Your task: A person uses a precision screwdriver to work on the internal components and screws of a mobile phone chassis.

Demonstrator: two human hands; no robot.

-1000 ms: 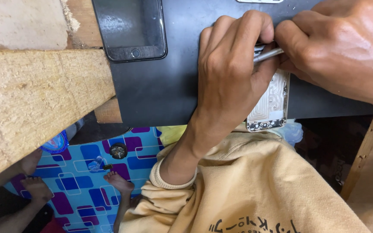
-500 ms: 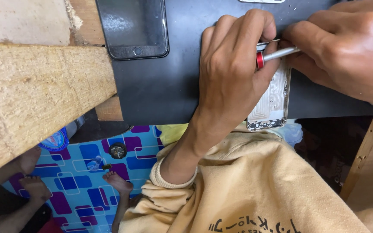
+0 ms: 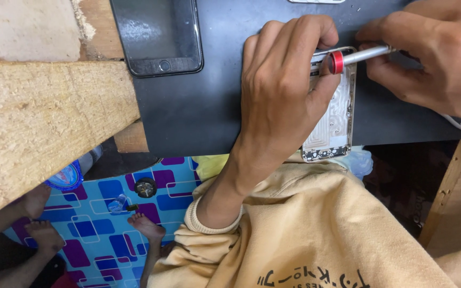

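Clearly the left hand (image 3: 281, 101) is curling over the opened phone shell (image 3: 333, 120) on the dark mat (image 3: 209, 106), pinning it — while the right hand (image 3: 436, 58) is pinching a red-collared screwdriver (image 3: 356, 56) into its top end, calling for steady, upright pressure.

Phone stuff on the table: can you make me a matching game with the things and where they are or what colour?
Things:
1. opened phone shell
2. screwdriver
3. black phone
4. mat

Matches:
A. dark grey, under the phones
B. lying untouched at the top left
C. under the left hand
D. silver with a red ring, in the right hand

Pairs: 1-C, 2-D, 3-B, 4-A
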